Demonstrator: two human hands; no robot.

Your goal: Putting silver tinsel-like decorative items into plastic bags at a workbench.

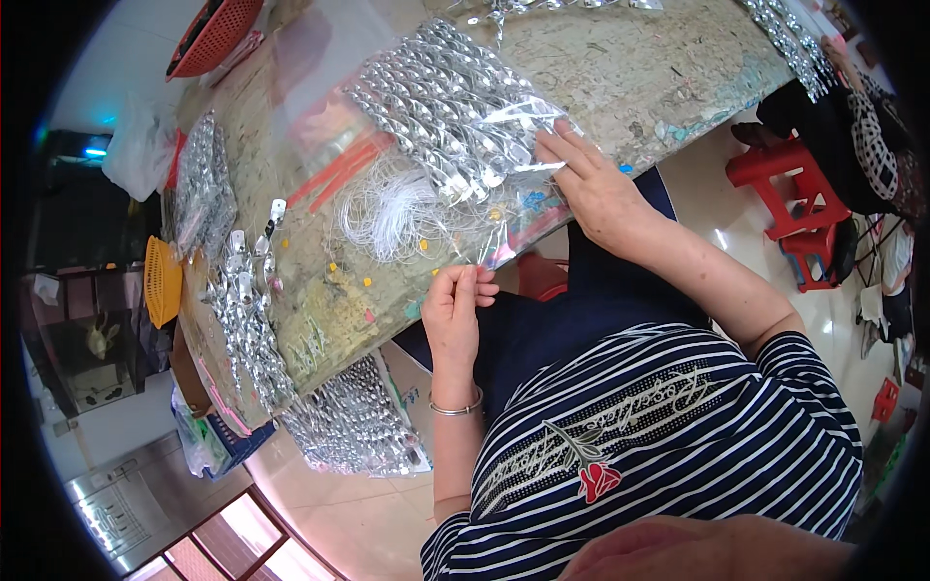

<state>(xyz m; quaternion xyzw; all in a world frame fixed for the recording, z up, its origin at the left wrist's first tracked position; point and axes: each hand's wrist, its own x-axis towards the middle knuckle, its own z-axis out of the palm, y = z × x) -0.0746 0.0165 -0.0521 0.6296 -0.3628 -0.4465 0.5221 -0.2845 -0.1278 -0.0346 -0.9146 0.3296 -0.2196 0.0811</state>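
My right hand (pixel 593 184) lies flat on a clear plastic bag (pixel 504 145) that holds several shiny silver pieces (pixel 436 92), pressing it against the worn table (pixel 639 58). My left hand (pixel 453 308) is at the table's near edge with fingers pinched together on a thin white thread that runs toward a loose bundle of white threads (pixel 387 208). Small coloured beads (pixel 366 283) lie scattered near that bundle.
More silver pieces lie in rows along the table's left side (pixel 242 300) and hang off its edge (pixel 354 426). A red basket (pixel 208 34) sits at the far corner, a yellow one (pixel 162 281) at left. Red stools (pixel 785 189) and another person (pixel 872 136) are at right.
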